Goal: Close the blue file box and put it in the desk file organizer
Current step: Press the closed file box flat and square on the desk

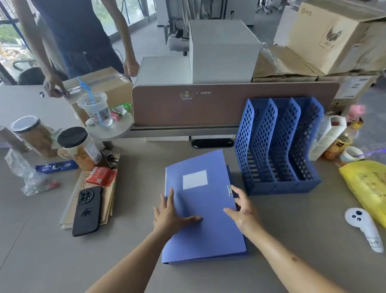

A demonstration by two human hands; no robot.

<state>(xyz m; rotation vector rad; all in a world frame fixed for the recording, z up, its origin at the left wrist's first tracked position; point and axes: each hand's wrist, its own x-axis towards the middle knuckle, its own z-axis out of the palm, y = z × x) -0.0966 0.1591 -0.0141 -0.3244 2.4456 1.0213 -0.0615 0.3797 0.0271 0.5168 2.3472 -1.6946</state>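
Observation:
The blue file box (203,203) lies flat on the desk in front of me, its lid down and a white label on top. My left hand (170,213) rests flat on the lid near the left edge, fingers spread. My right hand (243,208) sits at the right edge by the clasp, fingers spread and curled over the lid's edge. The blue lattice desk file organizer (276,147) stands upright just right of and behind the box, its three slots holding nothing.
A black phone (86,210) on brown envelopes lies to the left, with jars (77,147) and a plastic cup (96,110) behind. A white controller (366,229) and yellow bag (375,189) lie to the right. A person stands at the far left behind the desk.

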